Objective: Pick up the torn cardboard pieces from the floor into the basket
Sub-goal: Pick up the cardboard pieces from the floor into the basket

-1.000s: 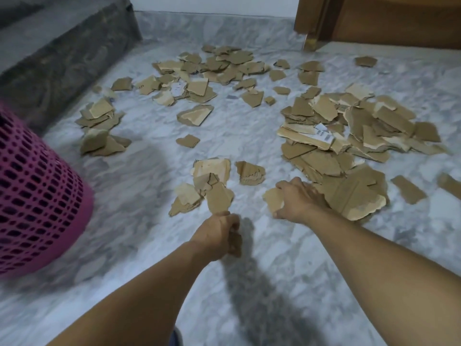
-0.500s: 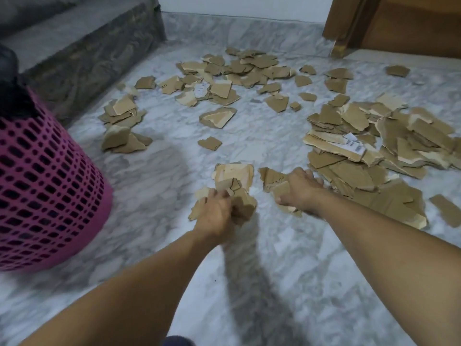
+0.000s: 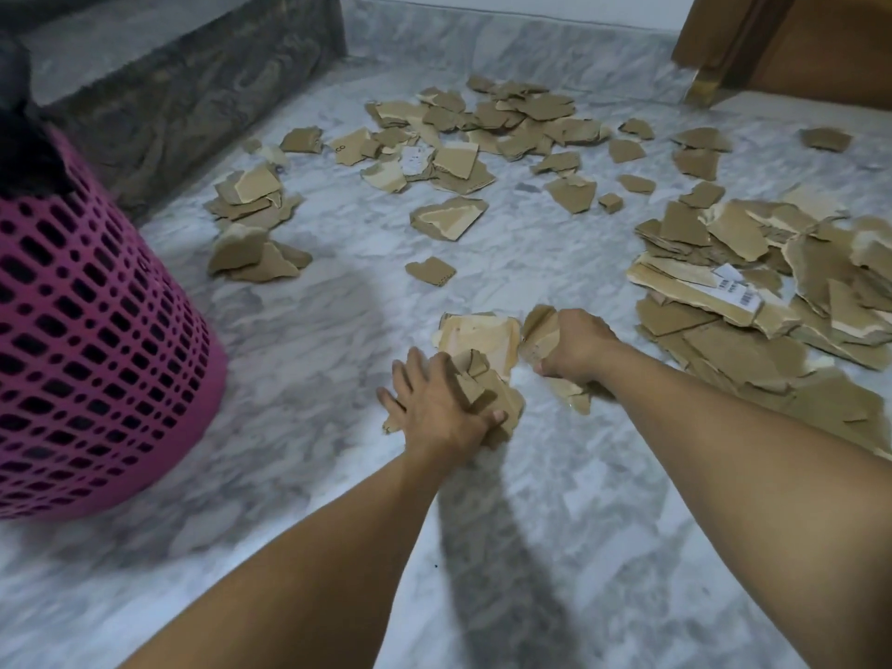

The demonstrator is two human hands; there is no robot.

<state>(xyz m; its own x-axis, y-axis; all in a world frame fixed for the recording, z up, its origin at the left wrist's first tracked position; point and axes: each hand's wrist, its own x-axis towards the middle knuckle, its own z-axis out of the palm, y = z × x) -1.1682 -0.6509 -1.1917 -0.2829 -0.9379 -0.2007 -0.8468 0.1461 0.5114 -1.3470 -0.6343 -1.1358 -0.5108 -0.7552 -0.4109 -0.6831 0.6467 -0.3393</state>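
Both bare forearms reach forward over the grey-veined marble floor [image 3: 299, 340] to a small cluster of torn cardboard pieces [image 3: 482, 338] lying near the middle of the view. The left hand [image 3: 437, 403] lies palm down on the nearer scraps of that cluster, its fingers spread over them and its thumb curled round their right edge, so it is pressing and gathering them against the floor. The right hand [image 3: 577, 347] is closed in a fist round several brown pieces that stick out above and below its grip, just beside the pale piece at the cluster's far side. The pink plastic basket [image 3: 87, 340], with its lattice of dark slots, stands on the floor at the left, well apart from both hands; something black [image 3: 24, 161] shows at its top, too dim to identify. Far more cardboard is scattered across the floor: a large overlapping heap [image 3: 772, 292] to the right, one strip of which carries a white barcode label [image 3: 741, 287]; a wide spread [image 3: 487, 123] towards the far wall; a small pile [image 3: 251, 219] at the left near a dark stone step [image 3: 183, 84]; and single scraps between them, such as a notched piece [image 3: 430, 271]. Brown wooden furniture [image 3: 796, 45] stands in the far right corner.
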